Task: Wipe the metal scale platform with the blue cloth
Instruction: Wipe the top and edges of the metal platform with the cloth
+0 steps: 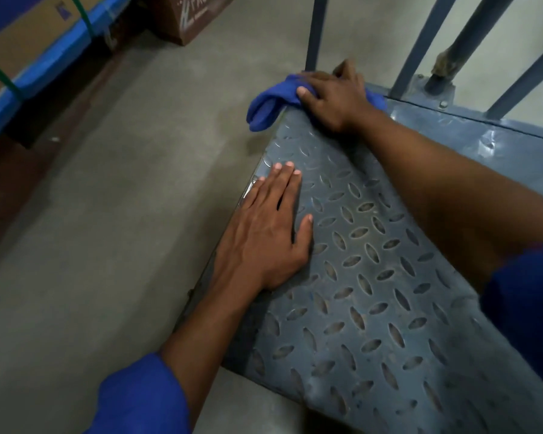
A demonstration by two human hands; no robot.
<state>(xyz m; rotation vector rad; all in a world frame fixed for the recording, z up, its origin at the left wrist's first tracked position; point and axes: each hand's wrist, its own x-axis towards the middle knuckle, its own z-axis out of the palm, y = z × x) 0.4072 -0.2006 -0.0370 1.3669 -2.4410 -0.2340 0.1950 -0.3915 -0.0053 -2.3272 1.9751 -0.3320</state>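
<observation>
- Nearest, lays the left hand (pixel 264 233) flat on the metal scale platform (pixel 373 292), just inside its left edge; holds the fingers straight and close together, grasping nothing.
- Under that palm, reads as stiff, heavy tread plate, covered in raised lozenges and dull with dust. Likely drags at fabric rather than letting it glide, so calls for firm pressure. Needs no lifting; bracing on it looks enough.
- Seems to run its long axis from near to far along that left edge, though the near end is cut off from view, so cannot be sure.
- Farther off, bunches the blue cloth (pixel 270 104) under the right hand (pixel 333 95) at the platform's far left corner. Curls fingers and thumb over the wad, gripping it.
- Judging by the drape, handles as soft, light and limp. Best taken as a wad under the palm with the loose end tucked in, lest it catch on the raised pattern.
- Lies across the corner, with its tail hanging left and down off the plate toward the concrete floor (pixel 107 214) and a little showing right of the wrist.
- Beyond, just blue rails (pixel 315 29) rising from the back rim.
</observation>
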